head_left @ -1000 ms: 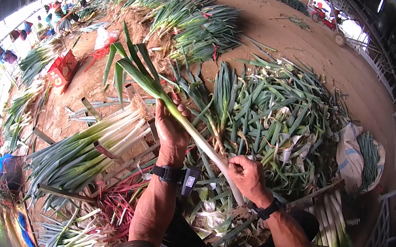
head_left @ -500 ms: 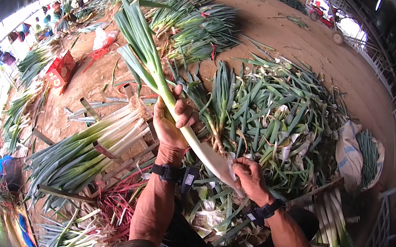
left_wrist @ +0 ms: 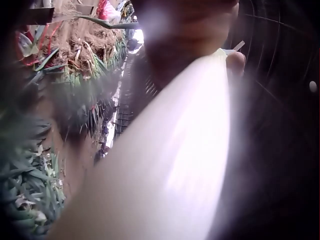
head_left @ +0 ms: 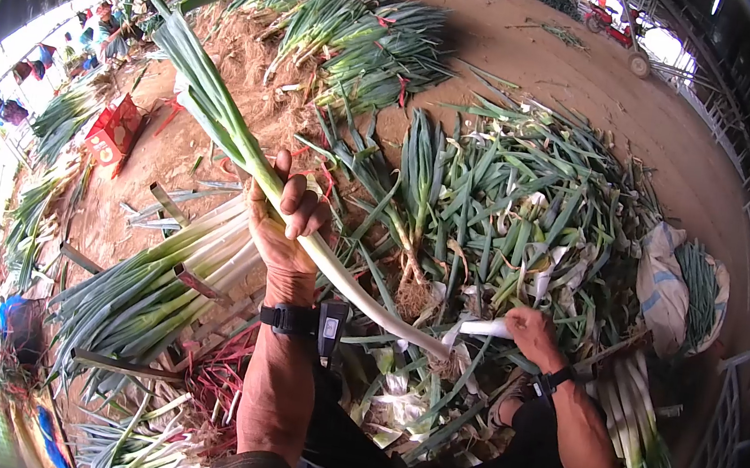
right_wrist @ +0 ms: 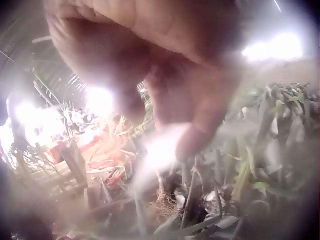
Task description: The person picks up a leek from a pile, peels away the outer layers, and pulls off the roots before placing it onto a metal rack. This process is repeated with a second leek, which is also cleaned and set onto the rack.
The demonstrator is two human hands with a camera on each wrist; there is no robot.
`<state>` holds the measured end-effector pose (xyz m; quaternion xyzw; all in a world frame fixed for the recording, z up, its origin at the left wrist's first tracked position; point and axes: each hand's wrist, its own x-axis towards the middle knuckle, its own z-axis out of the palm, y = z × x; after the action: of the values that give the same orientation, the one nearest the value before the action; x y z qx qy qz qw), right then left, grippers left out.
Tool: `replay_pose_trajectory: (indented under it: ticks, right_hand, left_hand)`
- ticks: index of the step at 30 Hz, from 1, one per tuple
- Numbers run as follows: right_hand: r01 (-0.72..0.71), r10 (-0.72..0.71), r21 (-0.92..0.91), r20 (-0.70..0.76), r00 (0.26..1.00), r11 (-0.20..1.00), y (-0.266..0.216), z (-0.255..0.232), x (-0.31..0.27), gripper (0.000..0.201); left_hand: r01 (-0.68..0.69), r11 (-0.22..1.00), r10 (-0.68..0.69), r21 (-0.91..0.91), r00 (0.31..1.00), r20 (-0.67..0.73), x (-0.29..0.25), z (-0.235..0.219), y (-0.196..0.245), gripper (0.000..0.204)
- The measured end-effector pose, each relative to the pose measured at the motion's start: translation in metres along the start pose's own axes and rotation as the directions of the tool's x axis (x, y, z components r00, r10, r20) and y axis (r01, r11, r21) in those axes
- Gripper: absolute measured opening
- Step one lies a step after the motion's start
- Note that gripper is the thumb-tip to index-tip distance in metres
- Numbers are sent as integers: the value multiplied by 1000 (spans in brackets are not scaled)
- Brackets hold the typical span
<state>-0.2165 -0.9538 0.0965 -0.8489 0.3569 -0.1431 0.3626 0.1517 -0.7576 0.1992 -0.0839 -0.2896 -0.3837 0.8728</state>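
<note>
My left hand [head_left: 286, 222] grips a long green onion [head_left: 357, 300] around its stalk. Green leaves slant up to the far left, and the white end with roots hangs low toward the right. Its white stalk [left_wrist: 165, 145] fills much of the left wrist view, below the blurred hand [left_wrist: 185, 35]. To the right, my right hand [head_left: 532, 335] pinches a strip of white outer skin [head_left: 486, 327], apart from the stalk. In the right wrist view the thumb and fingers hold this blurred, bright skin [right_wrist: 161, 150].
Trimmed leaves [head_left: 529, 216] are heaped ahead on the right. At left, cleaned green onions [head_left: 171, 273] lie on a rack with upright bars, red ties [head_left: 219, 374] beside it. Bundles [head_left: 371, 44] lie farther off. A white sack [head_left: 658, 290] stands at right.
My left hand has moved left with the green onion. My right hand has drawn away to the right, pulling a strip of white skin off the stalk.
</note>
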Motion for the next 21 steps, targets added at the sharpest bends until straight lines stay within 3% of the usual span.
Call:
replay_pose_trajectory:
  ticks: [1, 2, 4, 6, 8, 12, 15, 18, 21]
  right_hand:
    - [136, -136, -154, 10, 991, 979, -1, 0, -2, 24]
    - [123, -123, 9, 34, 992, 992, 0, 4, -4, 23]
    - [77, -106, 329, 72, 992, 941, -76, 7, -10, 24]
    - [289, -323, 332, 51, 945, 898, -114, 17, -13, 23]
    - [253, -321, 352, 150, 935, 901, -129, 28, -15, 20]
    - [206, -245, 313, 93, 965, 927, -140, 31, -21, 19]
    - [168, -224, 344, 129, 966, 924, -136, 31, -19, 17]
    - [194, -245, 334, 119, 962, 923, -128, 33, -17, 13]
    - [254, -272, 496, -37, 961, 830, -128, 42, -23, 14]
  left_hand:
    - [-10, 999, 10, 31, 1000, -9, -1, -1, 1, 48]
    - [-26, 998, 28, 54, 999, -32, -2, -2, -1, 48]
    - [-49, 994, 56, 99, 996, -69, 0, -2, -7, 48]
    - [-45, 995, 51, 88, 997, -63, 1, -10, -10, 47]
    - [-43, 997, 49, 69, 995, -82, 1, -15, -12, 46]
    - [-73, 992, 95, 108, 971, -218, -2, -17, -15, 45]
    - [-64, 987, 100, 147, 962, -256, -2, -21, -15, 43]
    - [-93, 974, 171, 205, 896, -410, -1, -21, -19, 40]
    - [-162, 939, 313, 303, 768, -558, 2, -22, -24, 35]
